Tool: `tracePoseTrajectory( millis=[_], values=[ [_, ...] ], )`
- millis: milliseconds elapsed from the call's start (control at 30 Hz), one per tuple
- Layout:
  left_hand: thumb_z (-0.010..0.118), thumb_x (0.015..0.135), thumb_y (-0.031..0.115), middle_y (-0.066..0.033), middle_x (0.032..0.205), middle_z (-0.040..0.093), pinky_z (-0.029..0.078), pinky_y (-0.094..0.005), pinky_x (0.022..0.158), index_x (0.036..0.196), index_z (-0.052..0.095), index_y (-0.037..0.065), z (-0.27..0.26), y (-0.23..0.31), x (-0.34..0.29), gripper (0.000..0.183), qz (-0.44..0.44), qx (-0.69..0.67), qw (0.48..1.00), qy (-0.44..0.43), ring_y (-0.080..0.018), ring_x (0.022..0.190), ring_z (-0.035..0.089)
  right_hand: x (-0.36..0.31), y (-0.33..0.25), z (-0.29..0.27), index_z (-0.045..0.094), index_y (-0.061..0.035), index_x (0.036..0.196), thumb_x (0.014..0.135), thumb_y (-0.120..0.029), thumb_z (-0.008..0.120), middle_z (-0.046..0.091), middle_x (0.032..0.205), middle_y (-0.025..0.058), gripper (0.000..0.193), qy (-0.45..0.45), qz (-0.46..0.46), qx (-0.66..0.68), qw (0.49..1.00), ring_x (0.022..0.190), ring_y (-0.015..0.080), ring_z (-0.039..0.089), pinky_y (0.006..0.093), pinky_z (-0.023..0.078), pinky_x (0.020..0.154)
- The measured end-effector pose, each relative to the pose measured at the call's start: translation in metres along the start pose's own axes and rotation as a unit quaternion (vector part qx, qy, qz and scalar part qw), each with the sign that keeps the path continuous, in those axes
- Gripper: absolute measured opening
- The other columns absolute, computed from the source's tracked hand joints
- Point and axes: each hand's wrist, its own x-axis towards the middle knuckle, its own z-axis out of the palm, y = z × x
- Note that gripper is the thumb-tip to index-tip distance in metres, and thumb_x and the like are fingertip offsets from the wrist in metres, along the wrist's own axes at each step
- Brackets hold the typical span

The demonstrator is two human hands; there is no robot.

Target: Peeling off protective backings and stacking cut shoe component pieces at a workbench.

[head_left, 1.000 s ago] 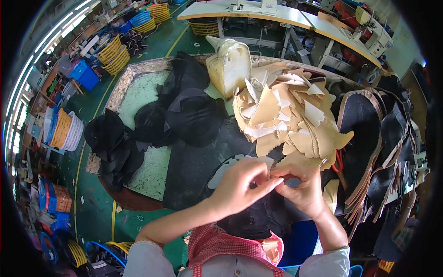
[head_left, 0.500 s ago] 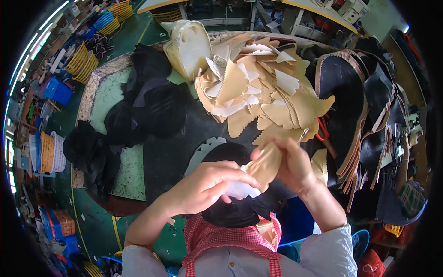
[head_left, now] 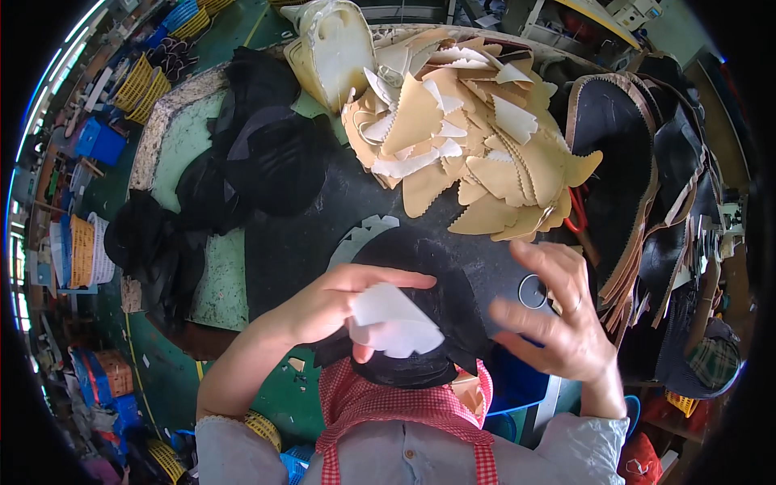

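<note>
In my left hand (head_left: 327, 305) is a white, slightly see-through piece (head_left: 396, 323) with a notched edge, pinched below the stretched index finger. My right hand (head_left: 558, 311), a little blurred, stands apart to the right with fingers spread and nothing in it. Below and between the hands lies a stack of black curved pieces (head_left: 420, 255), with a grey notched strip (head_left: 364, 234) at its far left edge. A small dark ring outline (head_left: 533, 291) shows beside the right fingers; what it is I cannot tell. Beyond lies a heap of tan zigzag-edged pieces (head_left: 493, 174).
A cut-open whitish plastic jug (head_left: 335, 61) stands behind the heap. Black pieces (head_left: 275, 166) lie at the left on the dark table surface (head_left: 283, 267). Red-handled scissors (head_left: 576, 210) and black pieces with tan edging (head_left: 610, 153) are at the right. A blue bin (head_left: 517, 384) sits near me.
The tan piece has left my hands, and my right hand has opened and moved to the right. My left hand still holds the white piece, now turned flatter toward view.
</note>
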Motion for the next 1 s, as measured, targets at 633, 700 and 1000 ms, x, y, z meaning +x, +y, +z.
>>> tracePoseTrajectory(
  millis=[633,700,1000],
  values=[
    [0.056,0.088,0.025,-0.0203,0.156,0.030,0.038,-0.0450,0.112,0.160,0.007,0.009,0.000,-0.004,0.000,0.089,0.044,-0.113,0.982,-0.142,-0.0297,0.135,0.047,0.021,0.017,0.040,0.075,-0.0069,0.097,0.075,-0.014,0.077,0.072,0.085,0.0051,0.023,0.024,-0.080,0.125,0.989,0.086,0.0227,0.072,0.0411,0.055,0.087],
    [0.056,0.095,0.043,-0.0200,0.163,0.021,0.021,-0.0459,0.121,0.157,0.018,0.000,-0.001,-0.014,-0.007,0.085,0.114,-0.114,0.985,-0.063,-0.0311,0.147,0.031,0.008,0.010,0.048,0.073,-0.0016,0.098,0.084,-0.008,0.075,0.070,0.081,0.0065,0.016,0.038,0.090,0.257,0.962,0.075,0.0210,0.072,0.0338,0.057,0.071],
    [0.068,0.097,0.018,-0.0024,0.064,0.064,0.048,-0.0222,0.046,0.077,0.057,0.002,-0.001,-0.021,-0.003,0.027,0.069,0.266,0.925,0.264,-0.0072,0.056,0.064,0.015,0.014,0.071,0.068,-0.0008,0.111,0.087,-0.012,0.074,0.063,0.073,0.0122,0.027,-0.055,0.317,0.273,0.907,0.059,0.0167,0.052,0.0301,0.048,0.060]
  ],
)
